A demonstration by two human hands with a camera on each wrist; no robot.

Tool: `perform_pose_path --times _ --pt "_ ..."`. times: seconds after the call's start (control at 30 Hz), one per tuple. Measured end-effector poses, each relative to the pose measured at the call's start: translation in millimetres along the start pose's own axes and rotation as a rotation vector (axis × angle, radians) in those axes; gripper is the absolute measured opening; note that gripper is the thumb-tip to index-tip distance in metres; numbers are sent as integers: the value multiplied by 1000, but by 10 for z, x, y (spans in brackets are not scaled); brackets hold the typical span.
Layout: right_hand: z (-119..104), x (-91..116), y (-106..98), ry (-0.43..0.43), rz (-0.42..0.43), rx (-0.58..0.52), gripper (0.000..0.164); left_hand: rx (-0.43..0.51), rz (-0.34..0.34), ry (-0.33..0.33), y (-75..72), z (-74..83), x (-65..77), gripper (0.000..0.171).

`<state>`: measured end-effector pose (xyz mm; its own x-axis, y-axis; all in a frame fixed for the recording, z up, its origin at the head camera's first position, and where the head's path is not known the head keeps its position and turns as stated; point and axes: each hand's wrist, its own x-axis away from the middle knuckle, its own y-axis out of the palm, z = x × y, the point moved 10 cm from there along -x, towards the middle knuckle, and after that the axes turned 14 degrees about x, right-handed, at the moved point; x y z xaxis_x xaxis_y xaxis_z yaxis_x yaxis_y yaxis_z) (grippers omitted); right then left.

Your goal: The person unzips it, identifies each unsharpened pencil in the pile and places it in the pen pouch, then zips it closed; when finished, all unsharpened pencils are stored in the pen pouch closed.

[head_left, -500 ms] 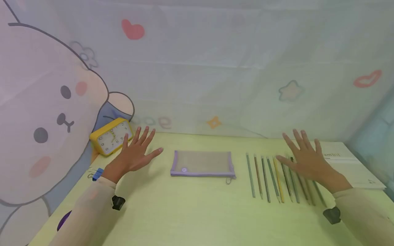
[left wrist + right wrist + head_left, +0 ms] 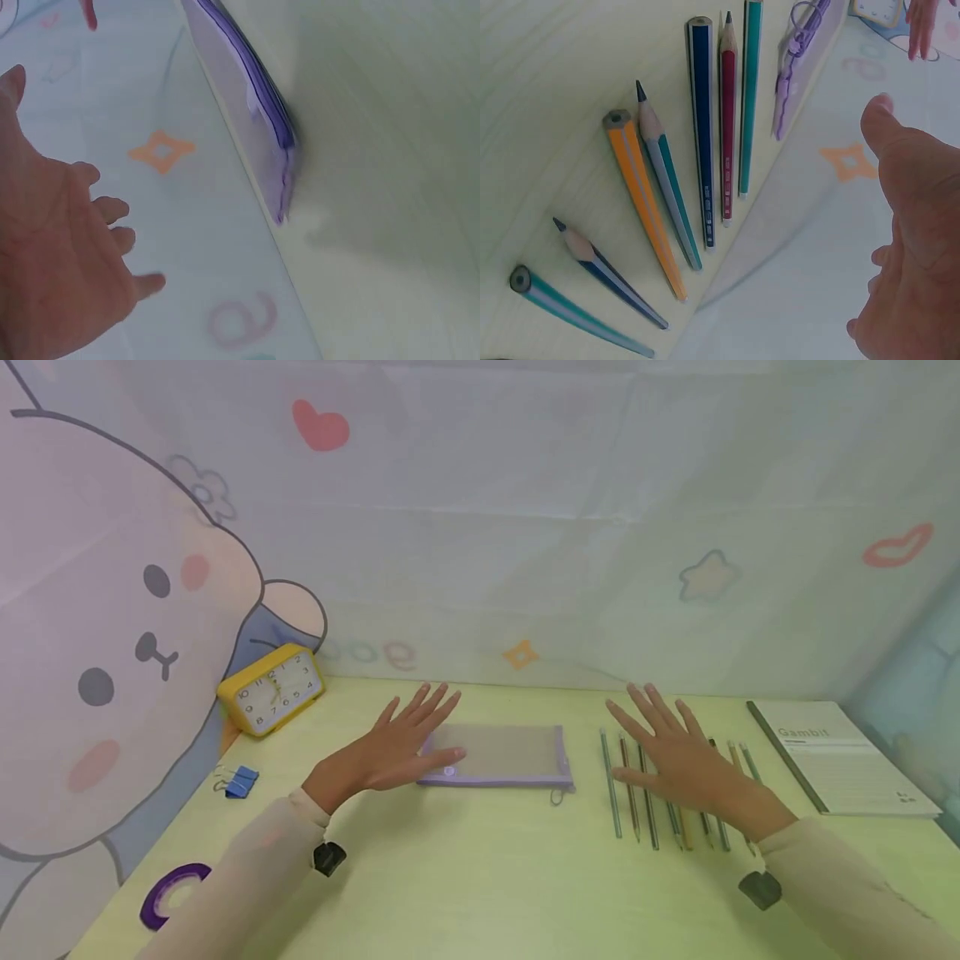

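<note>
Fingers spread, my left hand (image 2: 397, 747) hovers over the left end of a purple-edged mesh zip pouch (image 2: 502, 758). In the left wrist view the pouch (image 2: 259, 97) lies apart from the hand (image 2: 67, 247). My right hand (image 2: 682, 768), also with spread fingers, is held above a row of several pencils (image 2: 630, 793) and covers part of them. The right wrist view shows pencils in green, red, dark blue and orange, such as an orange pencil (image 2: 646, 206), with nothing held by the hand (image 2: 919, 225).
A yellow clock (image 2: 273, 691) stands at the back left. Nearer are a blue binder clip (image 2: 240, 782) and a purple tape dispenser (image 2: 168, 897), partly behind the left sleeve. A notebook (image 2: 847, 768) lies at the right. A printed cloth (image 2: 480, 527) hangs behind the table (image 2: 465, 877).
Both hands have moved inward, the left to the right over the pouch and the right to the left over the pencils. The notebook, binder clip and tape dispenser are less covered.
</note>
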<state>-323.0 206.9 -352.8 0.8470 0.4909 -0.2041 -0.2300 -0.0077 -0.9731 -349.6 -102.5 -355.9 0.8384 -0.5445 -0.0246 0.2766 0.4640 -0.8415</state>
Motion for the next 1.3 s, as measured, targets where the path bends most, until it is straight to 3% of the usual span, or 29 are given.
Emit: perform_pose_path --times 0.2,0.3,0.43,0.53,0.7,0.93,1.07,1.3 --pt "-76 -51 37 -71 30 -54 95 176 -10 7 152 221 -165 91" --pt "-111 -81 60 -95 8 -141 94 205 3 63 260 367 -243 90" --pt "-213 -124 122 -124 -54 -215 80 261 14 157 417 570 -351 67" --pt "-338 -170 203 -162 -94 -201 66 283 -6 175 563 708 -453 42" --pt "-603 -243 327 -302 -75 -130 46 228 -40 117 821 872 -605 20" --pt "-766 -296 374 -421 21 -106 29 146 -42 25 1084 924 -785 24" --pt "-795 -316 384 -458 60 -110 25 124 -40 7 1133 942 -821 23" --pt "-805 -362 393 -460 60 -102 19 150 17 11 1031 970 -809 13"
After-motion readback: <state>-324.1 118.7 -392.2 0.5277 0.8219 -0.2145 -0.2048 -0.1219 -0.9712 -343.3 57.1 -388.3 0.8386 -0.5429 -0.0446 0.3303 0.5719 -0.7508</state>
